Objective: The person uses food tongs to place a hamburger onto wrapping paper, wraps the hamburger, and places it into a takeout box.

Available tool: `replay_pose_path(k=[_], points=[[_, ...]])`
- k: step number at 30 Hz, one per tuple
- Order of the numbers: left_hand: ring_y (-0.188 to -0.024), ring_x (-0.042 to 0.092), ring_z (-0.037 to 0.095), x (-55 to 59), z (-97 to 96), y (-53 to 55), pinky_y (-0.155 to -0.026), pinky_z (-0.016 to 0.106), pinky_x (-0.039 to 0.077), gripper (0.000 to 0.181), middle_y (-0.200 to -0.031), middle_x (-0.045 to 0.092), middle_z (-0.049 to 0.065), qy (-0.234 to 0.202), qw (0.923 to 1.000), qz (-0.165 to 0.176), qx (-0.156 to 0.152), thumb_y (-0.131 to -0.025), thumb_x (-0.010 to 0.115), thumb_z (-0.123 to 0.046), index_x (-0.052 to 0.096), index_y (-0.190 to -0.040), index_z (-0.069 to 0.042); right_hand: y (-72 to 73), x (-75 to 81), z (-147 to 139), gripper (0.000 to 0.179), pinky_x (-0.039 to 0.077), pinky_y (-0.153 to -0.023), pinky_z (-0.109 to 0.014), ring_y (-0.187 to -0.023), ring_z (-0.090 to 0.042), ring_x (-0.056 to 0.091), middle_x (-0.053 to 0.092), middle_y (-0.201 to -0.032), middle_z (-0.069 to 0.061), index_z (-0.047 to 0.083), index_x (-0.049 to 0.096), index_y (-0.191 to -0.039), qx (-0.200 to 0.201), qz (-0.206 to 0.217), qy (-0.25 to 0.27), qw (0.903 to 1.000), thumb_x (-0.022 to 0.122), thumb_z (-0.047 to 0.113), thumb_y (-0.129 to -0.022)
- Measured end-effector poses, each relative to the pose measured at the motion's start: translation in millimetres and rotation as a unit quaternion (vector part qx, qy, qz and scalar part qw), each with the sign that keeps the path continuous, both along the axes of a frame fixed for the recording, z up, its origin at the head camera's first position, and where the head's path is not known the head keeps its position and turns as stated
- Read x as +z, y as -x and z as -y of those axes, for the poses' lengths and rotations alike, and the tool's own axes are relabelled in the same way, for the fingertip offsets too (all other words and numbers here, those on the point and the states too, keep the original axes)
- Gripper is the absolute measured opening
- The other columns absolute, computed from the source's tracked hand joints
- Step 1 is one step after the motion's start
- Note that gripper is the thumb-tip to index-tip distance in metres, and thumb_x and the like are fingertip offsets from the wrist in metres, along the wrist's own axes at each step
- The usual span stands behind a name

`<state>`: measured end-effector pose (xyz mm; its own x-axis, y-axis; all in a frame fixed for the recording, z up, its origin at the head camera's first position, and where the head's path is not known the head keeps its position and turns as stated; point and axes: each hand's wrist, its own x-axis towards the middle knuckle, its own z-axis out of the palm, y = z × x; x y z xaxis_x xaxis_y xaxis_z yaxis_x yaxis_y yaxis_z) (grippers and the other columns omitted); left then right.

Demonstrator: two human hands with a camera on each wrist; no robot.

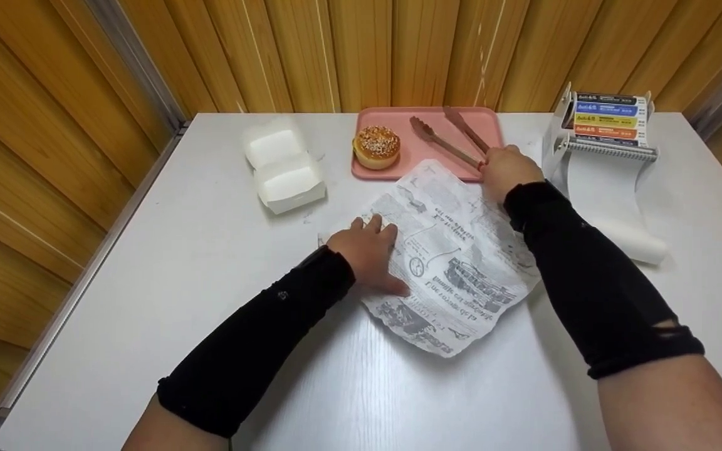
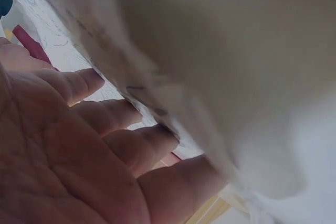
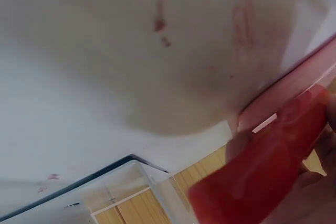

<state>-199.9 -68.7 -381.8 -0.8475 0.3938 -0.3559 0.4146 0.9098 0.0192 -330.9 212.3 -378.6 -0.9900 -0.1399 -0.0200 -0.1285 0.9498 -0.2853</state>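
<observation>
The spread left hand (image 1: 364, 254) touches printed white paper (image 1: 461, 275). The right hand (image 1: 511, 172) holds red-handled metal tongs (image 1: 450, 148) over a rectangular pink tray (image 1: 411, 150).

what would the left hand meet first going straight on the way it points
Past the printed paper below it, the left hand would probably first meet the pink tray, near the bun; depth is uncertain.

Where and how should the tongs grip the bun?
Likely mid-height on opposite sides, from above: the bun sits dome-up on the pink tray, its rounded sides exposed. The tongs in the right hand are spread, so could straddle it.
</observation>
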Motion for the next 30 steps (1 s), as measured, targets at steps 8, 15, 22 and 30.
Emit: replay_pose_path(k=[8,15,22,30], points=[[-0.159,0.024,0.049,-0.6,-0.9,-1.7,-0.112,0.061,0.049,0.124,-0.176,0.015,0.018,-0.002,1.0,0.003,0.007,-0.078,0.067,-0.086,0.022,-0.169,-0.015,-10.9,7.6,2.1,0.041,0.049,-0.094,-0.062,-0.1,-0.046,0.059,0.05,-0.12,-0.028,-0.002,0.052,-0.13,-0.027,0.004,0.058,0.9979,0.039,0.033,-0.114],[-0.158,0.024,0.05,-0.4,0.2,-0.9,-0.113,0.061,0.047,0.124,-0.176,0.015,0.019,0.0,1.0,0.006,0.001,-0.079,0.067,-0.086,0.021,-0.169,-0.014,-31.5,13.9,16.1,0.034,0.049,-0.091,-0.058,-0.095,-0.041,0.057,0.046,-0.126,-0.023,0.003,0.059,-0.121,0.018,-0.028,0.093,0.9951,0.04,0.031,-0.114],[-0.158,0.023,0.05,0.3,-0.2,-0.1,-0.114,0.061,0.047,0.124,-0.176,0.015,0.019,0.0,1.0,0.006,0.001,-0.079,0.067,-0.085,0.021,-0.169,-0.014,-49.3,8.2,34.6,0.024,0.05,-0.081,-0.051,-0.085,-0.037,0.059,0.048,-0.12,-0.017,0.008,0.064,-0.11,0.069,-0.061,0.074,0.993,0.047,0.026,-0.112],[-0.158,0.024,0.05,-2.0,-0.6,-1.1,-0.113,0.062,0.047,0.124,-0.176,0.017,0.019,-0.005,1.0,-0.002,0.001,-0.078,0.067,-0.086,0.023,-0.169,-0.014,-54.0,2.7,45.2,0.022,0.051,-0.075,-0.05,-0.08,-0.037,0.061,0.047,-0.12,-0.016,0.013,0.07,-0.11,0.084,-0.065,0.039,0.9936,0.052,0.025,-0.11]])
